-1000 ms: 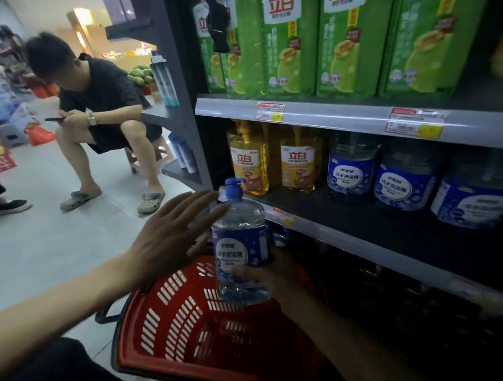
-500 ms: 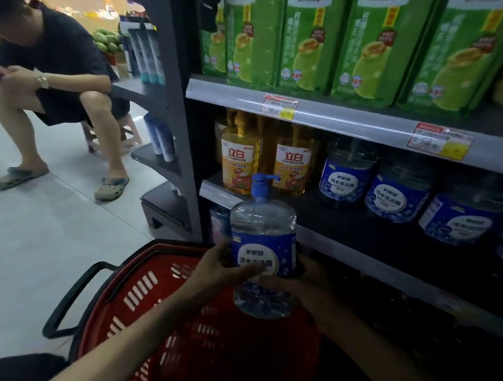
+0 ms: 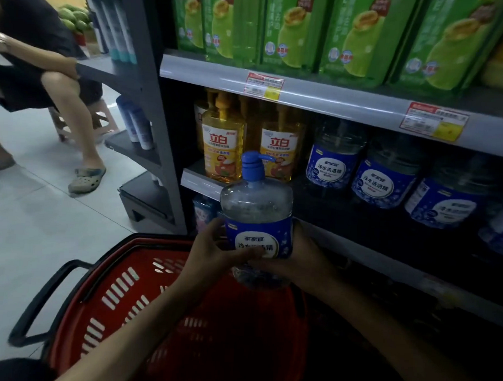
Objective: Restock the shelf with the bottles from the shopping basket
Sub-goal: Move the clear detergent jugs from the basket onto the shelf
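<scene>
A: How are the hands placed?

B: Both reach forward over the red basket. The left hand grips the bottle from the left, fingers curled across the lower label, thumb up its side. The right hand cups it from the right and behind, fingers wrapped round the back, so their tips are hidden.

A: And the bottle's lie?

B: Upright, long axis vertical, blue pump on top with its spout pointing right. The label faces the camera. It hangs above the basket's far edge, just in front of the middle shelf.

A: What's around it?

B: On that shelf, yellow bottles stand directly behind the pump, with blue-labelled bottles in a row to their right. Green boxes fill the shelf above. A seated person is off to the left, well apart.
</scene>
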Action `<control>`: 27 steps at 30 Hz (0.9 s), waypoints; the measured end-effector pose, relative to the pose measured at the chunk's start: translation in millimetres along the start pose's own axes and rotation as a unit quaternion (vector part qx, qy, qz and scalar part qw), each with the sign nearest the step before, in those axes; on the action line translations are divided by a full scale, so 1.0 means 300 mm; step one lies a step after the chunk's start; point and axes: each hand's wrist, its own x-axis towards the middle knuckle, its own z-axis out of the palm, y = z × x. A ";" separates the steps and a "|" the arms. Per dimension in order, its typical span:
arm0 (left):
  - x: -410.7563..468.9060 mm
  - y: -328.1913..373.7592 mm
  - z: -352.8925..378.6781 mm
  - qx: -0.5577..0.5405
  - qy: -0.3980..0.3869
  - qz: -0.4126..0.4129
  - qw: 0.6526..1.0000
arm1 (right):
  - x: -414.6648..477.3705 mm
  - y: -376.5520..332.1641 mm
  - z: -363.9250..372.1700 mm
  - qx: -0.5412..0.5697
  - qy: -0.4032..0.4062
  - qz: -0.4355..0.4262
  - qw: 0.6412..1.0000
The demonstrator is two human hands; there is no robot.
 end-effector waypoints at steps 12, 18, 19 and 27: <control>0.099 0.105 0.113 0.036 -0.036 0.097 0.994 | -0.026 0.018 -0.122 0.024 0.161 -0.029 0.986; 0.229 0.170 0.197 0.087 -0.063 0.144 0.984 | 0.004 0.047 -0.217 0.025 0.235 -0.040 0.971; 0.249 0.180 0.212 0.101 -0.066 0.153 0.981 | 0.015 0.055 -0.229 0.027 0.252 -0.040 0.966; 0.349 0.229 0.349 0.026 -0.052 0.161 0.985 | 0.092 0.100 -0.315 0.033 0.350 -0.043 0.935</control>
